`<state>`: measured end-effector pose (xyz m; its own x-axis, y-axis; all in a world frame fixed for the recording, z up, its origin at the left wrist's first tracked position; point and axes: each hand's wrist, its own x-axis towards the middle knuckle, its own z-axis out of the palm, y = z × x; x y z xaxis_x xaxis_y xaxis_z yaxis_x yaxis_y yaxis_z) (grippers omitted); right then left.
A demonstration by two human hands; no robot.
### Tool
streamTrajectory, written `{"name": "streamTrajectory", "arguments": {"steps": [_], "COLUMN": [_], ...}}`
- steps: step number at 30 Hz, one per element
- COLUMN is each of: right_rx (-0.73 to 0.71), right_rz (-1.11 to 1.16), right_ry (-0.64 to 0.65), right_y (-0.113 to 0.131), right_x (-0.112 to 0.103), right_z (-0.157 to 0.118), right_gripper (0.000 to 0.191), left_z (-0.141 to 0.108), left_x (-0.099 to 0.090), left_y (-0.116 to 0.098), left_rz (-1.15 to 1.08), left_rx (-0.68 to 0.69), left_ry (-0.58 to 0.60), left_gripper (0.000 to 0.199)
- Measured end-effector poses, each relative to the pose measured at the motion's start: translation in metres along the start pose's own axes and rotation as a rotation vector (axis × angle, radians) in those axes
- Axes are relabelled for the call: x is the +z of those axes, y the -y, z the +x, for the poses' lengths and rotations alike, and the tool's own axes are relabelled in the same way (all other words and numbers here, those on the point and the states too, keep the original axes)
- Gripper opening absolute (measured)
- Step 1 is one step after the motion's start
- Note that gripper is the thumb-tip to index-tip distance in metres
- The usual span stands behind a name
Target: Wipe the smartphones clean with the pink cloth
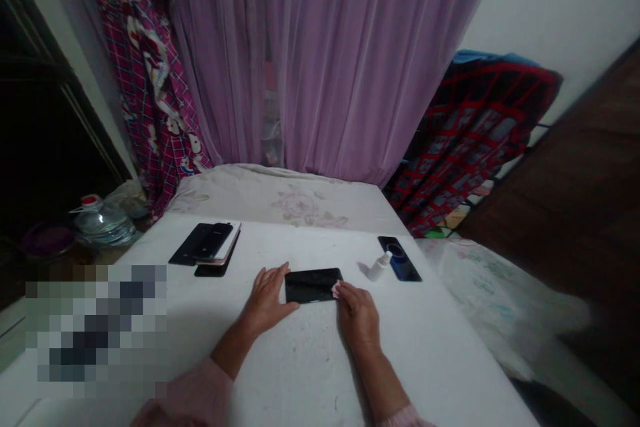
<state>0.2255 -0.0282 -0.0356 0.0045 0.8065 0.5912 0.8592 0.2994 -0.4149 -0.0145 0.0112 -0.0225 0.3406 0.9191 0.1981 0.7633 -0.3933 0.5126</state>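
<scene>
Black smartphone [311,287] is lying on the white table [300,373], left of the white bottle [379,268] and nearer me. My left hand [267,297] is spreading thumb and fingers around its left end. My right hand [361,317] is pinching a pink cloth [336,289] against its right end. Blue-black phone [409,269] is lying just right of the bottle.

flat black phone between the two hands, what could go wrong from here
The flat black rectangular phone could slide on the white tabletop if the left hand at its end eases off. The right hand, holding a small pink cloth against it, might knock the small white bottle nearby.
</scene>
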Motion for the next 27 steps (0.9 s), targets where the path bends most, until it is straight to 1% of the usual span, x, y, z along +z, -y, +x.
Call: {"name": "streamTrajectory", "arguments": {"steps": [3,8,11,15,20,23,27], "right_rx": [0.054,0.157,0.167,0.171,0.238,0.219,0.09], "right_rz": [-0.03,-0.061,-0.075,-0.105,-0.157,-0.156,-0.097], "right_ry": [-0.022,0.007,0.026,0.003,-0.024,-0.06,-0.062], "right_y": [-0.011,-0.005,0.002,0.008,0.014,0.018,0.029], "right_x": [0.001,-0.002,-0.007,-0.012,-0.013,-0.011,-0.003], "right_z": [-0.002,-0.003,-0.007,-0.013,-0.014,-0.016,-0.024], "right_gripper": [0.03,0.031,0.032,0.032,0.029,0.029,0.03], "left_z": [-0.001,-0.004,-0.005,-0.005,-0.006,-0.007,-0.006], "left_x": [-0.004,-0.01,-0.012,-0.009,-0.005,-0.004,-0.003], "left_y": [0.003,0.005,0.003,0.003,0.005,0.005,0.005], "left_rz": [-0.015,-0.023,-0.011,0.005,0.012,0.022,0.024], "left_rx": [0.025,0.039,0.04,0.051,0.089,0.091,0.095], "left_ry": [0.046,0.105,0.111,0.113,0.068,0.053,0.049], "left_gripper": [0.084,0.082,0.08,0.08,0.078,0.076,0.075]}}
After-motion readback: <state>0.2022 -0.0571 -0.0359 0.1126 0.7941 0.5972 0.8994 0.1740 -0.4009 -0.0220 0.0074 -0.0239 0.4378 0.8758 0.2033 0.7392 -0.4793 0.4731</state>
